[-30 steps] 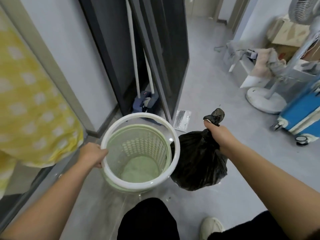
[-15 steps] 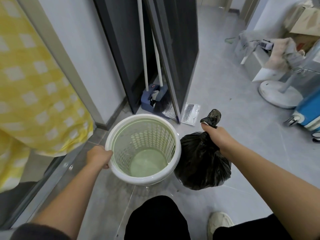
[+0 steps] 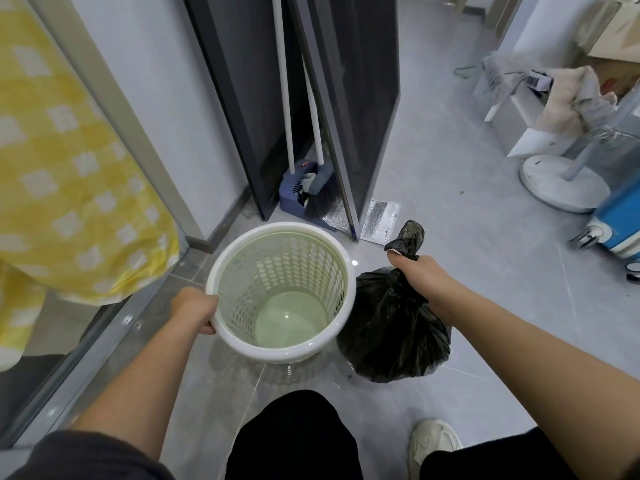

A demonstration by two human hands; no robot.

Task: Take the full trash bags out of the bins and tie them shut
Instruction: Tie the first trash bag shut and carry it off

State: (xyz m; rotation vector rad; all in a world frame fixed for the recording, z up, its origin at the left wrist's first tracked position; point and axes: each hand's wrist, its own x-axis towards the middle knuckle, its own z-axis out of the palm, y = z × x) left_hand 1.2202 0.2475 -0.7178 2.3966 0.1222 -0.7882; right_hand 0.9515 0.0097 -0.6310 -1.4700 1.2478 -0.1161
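Note:
A round bin (image 3: 341,258) with a white rim and pale green perforated walls is at the centre, with no bag in it. My left hand (image 3: 194,308) grips its rim on the left side. A full black trash bag (image 3: 391,334) hangs just right of the bin, its neck gathered and knotted, the loose end sticking up above my fist. My right hand (image 3: 420,278) is shut on that neck. The bag's bottom is close to the grey floor; I cannot tell whether it touches.
A broom and blue dustpan (image 3: 304,192) lean in the corner by a dark door panel (image 3: 356,98). A yellow checked cloth (image 3: 65,174) hangs at the left. A white fan base (image 3: 561,183), a blue suitcase (image 3: 623,220) and boxes with cloths stand at the right. My shoe (image 3: 433,445) is below.
The view has shifted down and closer to the bin. Both hands keep their grips, the left on the bin rim and the right on the bag neck.

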